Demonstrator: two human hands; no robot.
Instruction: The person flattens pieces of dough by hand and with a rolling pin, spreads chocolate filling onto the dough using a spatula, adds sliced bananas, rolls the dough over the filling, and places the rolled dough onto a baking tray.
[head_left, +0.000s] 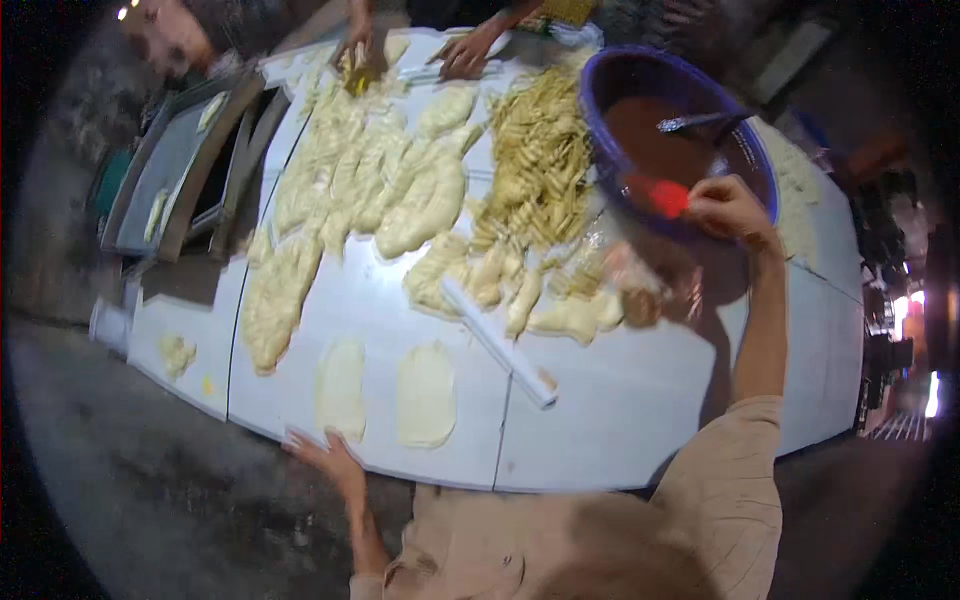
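Near edge of the white desk [620, 435]: the left hand [332, 462], fingers spread, is just beside two pale, flat, oblong dough sheets [426, 395], apparently set there for easy reach. Toward the far-right corner, the right hand [732, 208] pinches a red, flat tool [668, 198] over a round purple basin [594, 112] of brown paste [648, 125], presumably to contain drips.

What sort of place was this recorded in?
Probably a small bakery or dough workshop: mounds of pale dough on a white worktable, two flat dough pieces near its edge, and a large purple tub holding brown mixture.
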